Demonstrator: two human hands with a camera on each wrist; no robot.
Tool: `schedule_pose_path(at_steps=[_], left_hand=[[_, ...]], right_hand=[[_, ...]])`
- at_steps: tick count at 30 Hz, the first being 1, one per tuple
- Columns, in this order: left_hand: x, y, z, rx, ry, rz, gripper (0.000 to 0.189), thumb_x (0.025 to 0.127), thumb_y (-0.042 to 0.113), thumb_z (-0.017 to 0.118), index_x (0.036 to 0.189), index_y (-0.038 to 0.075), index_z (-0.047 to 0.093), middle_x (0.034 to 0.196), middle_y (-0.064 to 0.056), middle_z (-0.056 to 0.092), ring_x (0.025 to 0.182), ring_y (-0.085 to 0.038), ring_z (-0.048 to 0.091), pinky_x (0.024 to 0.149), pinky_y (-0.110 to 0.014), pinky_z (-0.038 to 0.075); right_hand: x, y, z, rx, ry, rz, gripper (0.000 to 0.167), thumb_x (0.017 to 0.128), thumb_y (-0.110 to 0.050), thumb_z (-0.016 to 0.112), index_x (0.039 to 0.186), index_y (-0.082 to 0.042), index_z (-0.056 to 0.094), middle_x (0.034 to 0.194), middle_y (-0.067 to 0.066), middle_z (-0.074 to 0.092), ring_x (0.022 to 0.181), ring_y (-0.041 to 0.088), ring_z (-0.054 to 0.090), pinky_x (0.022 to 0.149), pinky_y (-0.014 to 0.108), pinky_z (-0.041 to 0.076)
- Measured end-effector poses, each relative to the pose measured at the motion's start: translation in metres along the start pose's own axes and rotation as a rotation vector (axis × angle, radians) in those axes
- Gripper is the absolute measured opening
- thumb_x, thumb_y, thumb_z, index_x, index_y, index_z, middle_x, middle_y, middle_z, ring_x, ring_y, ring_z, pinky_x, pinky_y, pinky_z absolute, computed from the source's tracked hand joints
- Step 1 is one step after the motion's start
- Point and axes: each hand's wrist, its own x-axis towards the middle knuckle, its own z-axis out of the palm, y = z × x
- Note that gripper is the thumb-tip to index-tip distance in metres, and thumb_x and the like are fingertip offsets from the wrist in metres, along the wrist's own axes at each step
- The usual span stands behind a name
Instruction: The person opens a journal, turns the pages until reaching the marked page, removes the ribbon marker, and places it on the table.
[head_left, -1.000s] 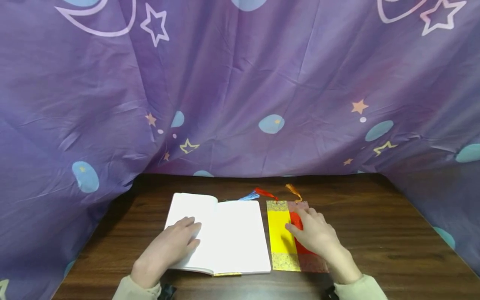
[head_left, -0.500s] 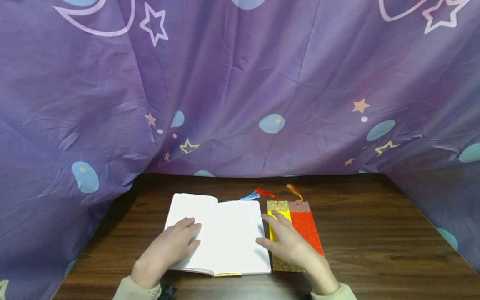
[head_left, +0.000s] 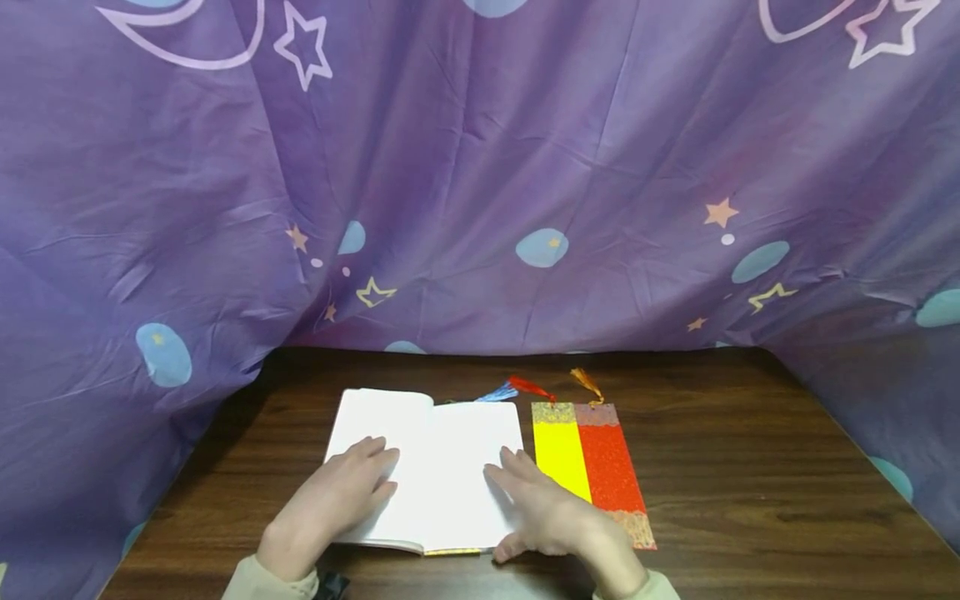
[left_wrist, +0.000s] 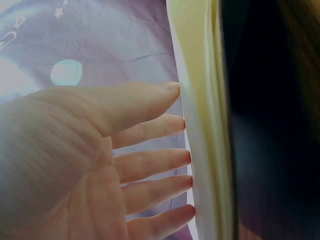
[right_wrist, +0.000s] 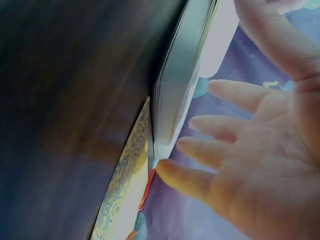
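An open book with blank white pages lies on the wooden table. My left hand rests on its left page; in the left wrist view the fairly straight fingers meet the paper with their tips. Above the right page's outer edge is my right hand, its thumb near the lower corner. The right wrist view shows those fingers spread and holding nothing, beside the page block. Right of the book lie a yellow bookmark and a red bookmark, side by side. My right hand hides the yellow one's lower end.
A blue tassel pokes out past the book's far edge. Red and orange tassels lie beyond the bookmarks. Behind the dark wooden table hangs a purple curtain with stars and moons.
My right hand has moved left from the red bookmark, across the yellow one, to the book's right page, uncovering the red bookmark. My left hand has stayed on the left page.
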Motion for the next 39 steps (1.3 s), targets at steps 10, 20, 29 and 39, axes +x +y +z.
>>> schedule_pose_path(at_steps=[10,20,29,39], left_hand=[[0.002,0.002,0.001,0.004,0.014,0.023,0.038,0.093,0.019,0.067,0.127,0.002,0.062,0.134,-0.023,0.054,0.128,-0.041,0.047,0.106,-0.055,0.039],[0.0,0.002,0.001,-0.003,0.016,0.018,0.038,0.092,0.018,0.067,0.126,0.001,0.062,0.133,-0.023,0.055,0.128,-0.041,0.047,0.107,-0.055,0.038],[-0.002,0.001,0.001,-0.008,0.035,0.023,0.038,0.092,0.018,0.067,0.126,0.002,0.063,0.133,-0.023,0.055,0.127,-0.041,0.048,0.106,-0.055,0.039],[-0.003,-0.002,-0.002,0.02,0.07,0.07,0.035,0.091,0.016,0.068,0.123,0.001,0.063,0.129,-0.023,0.057,0.124,-0.042,0.051,0.105,-0.054,0.041]], right_hand=[[0.0,0.0,0.001,-0.112,-0.026,0.044,0.087,0.066,-0.026,0.091,0.141,-0.008,0.05,0.152,0.019,0.036,0.14,0.039,0.03,0.112,0.053,0.031],[-0.001,0.007,-0.005,-0.126,0.035,-0.082,0.051,0.083,-0.019,0.078,0.13,-0.009,0.06,0.13,0.01,0.061,0.122,0.032,0.054,0.104,0.048,0.043],[0.003,0.001,-0.006,-0.091,0.33,-0.066,0.046,0.078,-0.012,0.08,0.121,-0.009,0.066,0.128,0.015,0.061,0.117,0.037,0.055,0.099,0.069,0.036],[0.018,-0.024,-0.001,0.274,0.552,0.083,0.075,0.079,-0.012,0.076,0.144,-0.002,0.04,0.123,0.021,0.061,0.102,0.034,0.064,0.082,0.048,0.054]])
